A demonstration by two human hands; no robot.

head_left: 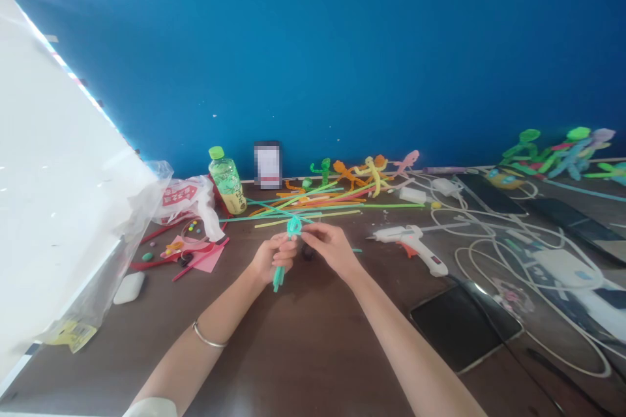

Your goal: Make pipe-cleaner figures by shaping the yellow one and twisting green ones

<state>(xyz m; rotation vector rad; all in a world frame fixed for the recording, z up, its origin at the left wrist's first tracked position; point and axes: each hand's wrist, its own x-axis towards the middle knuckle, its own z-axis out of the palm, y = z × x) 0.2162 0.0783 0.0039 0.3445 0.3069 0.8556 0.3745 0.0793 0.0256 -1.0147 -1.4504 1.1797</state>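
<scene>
A teal pipe cleaner figure [294, 226] with a coiled, rounded top is held upright over the middle of the table. My left hand [274, 257] is closed around its lower part, and several teal stems [278, 279] poke out below the fingers. At the coil's right side, my right hand [332, 246] pinches with thumb and forefinger; a bit of the teal stem seems to be between them, though the fingertips hide most of it. Just behind the hands lies a spread of loose coloured pipe cleaners [323, 202].
A white hot glue gun [415, 241] lies right, among white cables and a black tablet [464, 326]. Finished pipe cleaner figures [374, 174] line the blue wall. Left stand a green-capped bottle [227, 182] and plastic bags [180, 199], near a white case [130, 288].
</scene>
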